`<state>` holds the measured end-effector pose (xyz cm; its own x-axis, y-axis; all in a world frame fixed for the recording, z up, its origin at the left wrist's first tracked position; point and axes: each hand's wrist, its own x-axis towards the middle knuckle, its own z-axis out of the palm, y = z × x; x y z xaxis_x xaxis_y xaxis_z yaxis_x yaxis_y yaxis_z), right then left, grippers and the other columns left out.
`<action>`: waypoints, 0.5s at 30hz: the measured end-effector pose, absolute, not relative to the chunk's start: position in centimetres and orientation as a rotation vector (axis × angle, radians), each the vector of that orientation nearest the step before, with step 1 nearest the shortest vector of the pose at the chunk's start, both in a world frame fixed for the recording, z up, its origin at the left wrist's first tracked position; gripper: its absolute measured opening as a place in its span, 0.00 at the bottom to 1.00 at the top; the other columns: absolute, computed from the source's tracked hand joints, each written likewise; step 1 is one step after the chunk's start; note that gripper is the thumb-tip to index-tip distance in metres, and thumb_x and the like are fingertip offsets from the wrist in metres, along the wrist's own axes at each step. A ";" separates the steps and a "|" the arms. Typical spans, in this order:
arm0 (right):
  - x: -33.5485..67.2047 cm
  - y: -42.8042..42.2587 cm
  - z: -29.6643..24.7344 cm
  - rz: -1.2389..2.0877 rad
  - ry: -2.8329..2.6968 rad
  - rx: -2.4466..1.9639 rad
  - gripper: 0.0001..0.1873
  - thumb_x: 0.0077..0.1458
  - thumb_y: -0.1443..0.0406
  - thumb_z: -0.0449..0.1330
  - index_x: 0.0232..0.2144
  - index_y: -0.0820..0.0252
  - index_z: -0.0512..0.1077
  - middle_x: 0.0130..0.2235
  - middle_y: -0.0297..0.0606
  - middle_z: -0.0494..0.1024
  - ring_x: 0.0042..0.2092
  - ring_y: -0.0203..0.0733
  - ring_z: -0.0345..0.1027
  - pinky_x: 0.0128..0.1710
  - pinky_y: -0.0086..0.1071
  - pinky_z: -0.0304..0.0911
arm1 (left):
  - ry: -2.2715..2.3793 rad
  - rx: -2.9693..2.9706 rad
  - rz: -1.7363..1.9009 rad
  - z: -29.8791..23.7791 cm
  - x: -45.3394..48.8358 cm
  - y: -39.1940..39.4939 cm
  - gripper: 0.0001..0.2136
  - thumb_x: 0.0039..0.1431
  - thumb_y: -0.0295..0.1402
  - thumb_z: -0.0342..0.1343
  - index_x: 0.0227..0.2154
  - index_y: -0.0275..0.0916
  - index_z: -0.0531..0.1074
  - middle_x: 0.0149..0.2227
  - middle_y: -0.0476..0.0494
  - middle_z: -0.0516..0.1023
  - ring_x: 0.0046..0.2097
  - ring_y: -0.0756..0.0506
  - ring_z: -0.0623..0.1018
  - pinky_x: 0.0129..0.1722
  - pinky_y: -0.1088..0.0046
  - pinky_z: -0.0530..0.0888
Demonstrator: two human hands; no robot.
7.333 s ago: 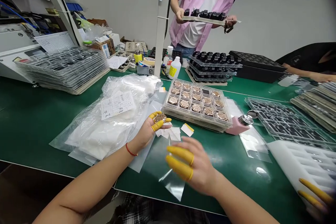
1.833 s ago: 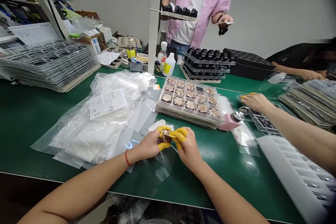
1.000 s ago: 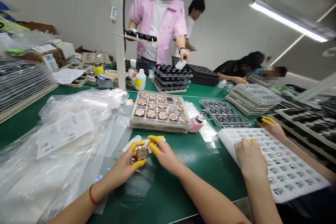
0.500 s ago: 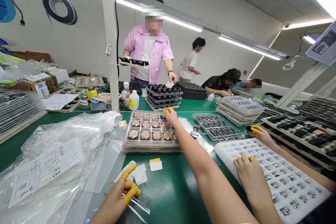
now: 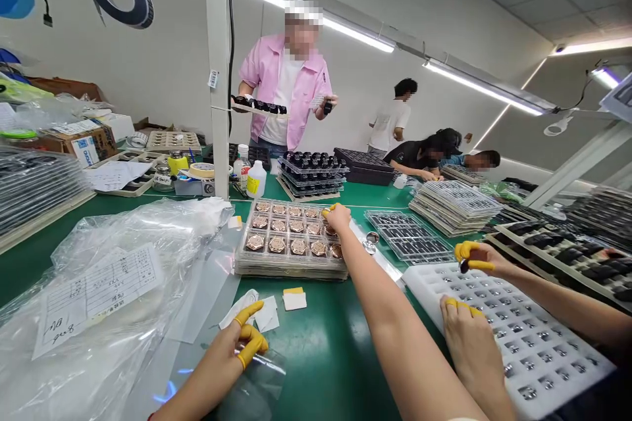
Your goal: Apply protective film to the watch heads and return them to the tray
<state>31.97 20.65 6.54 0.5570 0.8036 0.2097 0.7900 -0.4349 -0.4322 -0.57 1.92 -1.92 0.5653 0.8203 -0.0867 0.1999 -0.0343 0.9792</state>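
Note:
My right hand (image 5: 338, 218), with yellow finger cots, reaches to the far right corner of the clear tray (image 5: 291, 265). Its fingertips are pinched together at a back-row cell; what they hold, if anything, is hidden. Rose-gold watch cases (image 5: 277, 245) with eight-sided fronts fill the tray's visible cells. Near the front, my left hand (image 5: 230, 355) is open, its index finger stretched and the others loosely bent. It hovers by a clear plastic film (image 5: 264, 375) and crumpled white paper pieces (image 5: 267, 314).
Plastic bags (image 5: 108, 276) with a form cover the left. At right, a co-worker's hands (image 5: 467, 335) work over a white foam tray (image 5: 419, 283) of metal parts. Behind stand stacked trays (image 5: 313, 174), bottles (image 5: 255, 181), a post (image 5: 218, 79) and a person in pink (image 5: 266, 66).
My right hand has moved one cell rightward along the back row, leaving a watch case visible in the cell before it. The co-worker's dark round piece is now over the foam tray.

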 end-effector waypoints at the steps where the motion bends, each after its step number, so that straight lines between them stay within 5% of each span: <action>1: 31.6 20.1 7.0 0.025 -1.293 -2.267 0.11 0.52 0.65 0.56 0.38 0.66 0.70 0.42 0.50 0.72 0.50 0.51 0.60 0.47 0.40 0.55 | 0.898 1.563 0.631 -1.8 -0.6 1.9 0.13 0.57 0.44 0.49 0.30 0.40 0.70 0.31 0.44 0.76 0.39 0.42 0.76 0.44 0.64 0.71; 5: 27.6 16.8 7.5 0.052 -1.362 -2.075 0.18 0.56 0.63 0.50 0.48 0.66 0.64 0.44 0.49 0.70 0.49 0.47 0.61 0.47 0.38 0.56 | 0.897 1.510 0.687 -1.2 -0.6 1.7 0.18 0.58 0.40 0.49 0.49 0.38 0.64 0.31 0.46 0.75 0.38 0.44 0.76 0.44 0.62 0.71; 8: 22.4 11.8 5.6 0.519 -1.489 -1.674 0.22 0.53 0.61 0.53 0.50 0.60 0.60 0.36 0.37 0.71 0.38 0.39 0.66 0.38 0.33 0.62 | 0.880 1.480 0.735 -0.7 -0.6 1.4 0.27 0.58 0.38 0.51 0.58 0.37 0.52 0.31 0.47 0.75 0.37 0.45 0.76 0.44 0.62 0.71; 12: 16.3 3.9 2.3 1.391 -1.431 -1.232 0.25 0.45 0.65 0.60 0.47 0.57 0.60 0.31 0.30 0.70 0.32 0.36 0.66 0.34 0.32 0.63 | 0.799 1.485 0.777 -0.5 -0.6 1.1 0.32 0.54 0.33 0.56 0.59 0.41 0.49 0.39 0.44 0.74 0.38 0.46 0.75 0.40 0.67 0.72; 15: 15.2 1.6 0.8 1.530 -1.392 -1.202 0.20 0.47 0.63 0.59 0.44 0.57 0.63 0.35 0.33 0.73 0.36 0.37 0.68 0.38 0.34 0.64 | 0.795 1.464 0.789 -0.7 -0.6 1.1 0.25 0.52 0.32 0.58 0.53 0.40 0.59 0.42 0.43 0.73 0.40 0.45 0.74 0.39 0.68 0.72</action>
